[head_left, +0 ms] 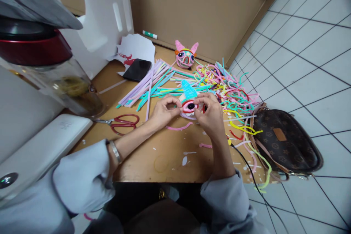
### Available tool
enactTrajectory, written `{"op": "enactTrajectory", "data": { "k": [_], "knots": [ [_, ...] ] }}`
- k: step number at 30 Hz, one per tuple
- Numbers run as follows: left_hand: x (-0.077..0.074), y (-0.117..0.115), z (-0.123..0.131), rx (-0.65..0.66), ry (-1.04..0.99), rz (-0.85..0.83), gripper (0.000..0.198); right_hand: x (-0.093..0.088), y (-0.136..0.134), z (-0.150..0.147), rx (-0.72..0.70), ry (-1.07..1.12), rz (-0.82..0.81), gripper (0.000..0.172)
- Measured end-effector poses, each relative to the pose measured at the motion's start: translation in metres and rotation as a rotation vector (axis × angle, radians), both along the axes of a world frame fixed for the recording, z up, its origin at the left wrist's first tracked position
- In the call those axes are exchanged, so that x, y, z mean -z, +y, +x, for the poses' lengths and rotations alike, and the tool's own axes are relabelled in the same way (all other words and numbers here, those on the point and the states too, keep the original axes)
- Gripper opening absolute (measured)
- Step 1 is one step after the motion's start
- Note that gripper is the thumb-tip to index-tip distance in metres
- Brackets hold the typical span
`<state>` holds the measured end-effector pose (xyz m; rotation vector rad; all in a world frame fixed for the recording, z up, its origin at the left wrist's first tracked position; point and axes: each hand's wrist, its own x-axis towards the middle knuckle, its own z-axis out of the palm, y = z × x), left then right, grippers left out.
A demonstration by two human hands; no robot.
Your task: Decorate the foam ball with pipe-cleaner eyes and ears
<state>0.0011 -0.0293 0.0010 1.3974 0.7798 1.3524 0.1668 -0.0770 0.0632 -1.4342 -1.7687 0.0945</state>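
Observation:
Between my two hands is a small craft figure [189, 89] of fuzzy pipe cleaners, with a turquoise ear standing up and a round eye ringed in red and pink around a black centre. My left hand [166, 111] pinches at the eye's left edge with thumb and forefinger. At the right edge, my right hand [210, 113] is also closed in a pinch and covers part of the figure. A curved pink pipe-cleaner piece [179, 127] lies just below it on the table. Farther back sits a similar round figure [185, 55] with pink ears.
Bundled pipe cleaners [148, 84] lie behind my hands, with a tangled heap [227, 87] to the right. Scissors [123, 122] and a black phone [138, 70] are at left, near a glass bottle [79, 87]. A brown bag [287, 139] and black cable [249, 168] are at right.

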Motion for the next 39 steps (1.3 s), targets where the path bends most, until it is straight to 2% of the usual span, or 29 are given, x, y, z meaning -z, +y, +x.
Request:
{"op": "enactTrajectory", "data": {
  "k": [4,10,18,24,34,39],
  "knots": [
    [0.003,0.002,-0.002,-0.008,0.033,0.08,0.008,0.001,0.0,0.0,0.008,0.005,-0.009,0.019],
    [0.006,0.005,-0.005,-0.014,0.102,0.19,0.004,0.002,0.002,0.001,0.001,0.025,-0.002,0.019],
    [0.001,0.002,-0.01,-0.085,0.272,0.498,0.011,0.002,0.003,0.004,-0.006,0.028,-0.008,0.018],
    [0.003,0.003,-0.012,-0.149,0.338,0.709,0.009,0.002,0.003,0.003,-0.009,0.039,-0.008,0.018],
    [0.0,-0.001,-0.012,-0.116,0.325,0.503,0.014,0.001,0.0,-0.001,0.02,-0.002,-0.016,0.017],
    [-0.004,-0.002,-0.012,-0.095,0.277,0.461,0.012,0.001,0.0,-0.002,0.018,-0.005,-0.003,0.017]
  ]
}}
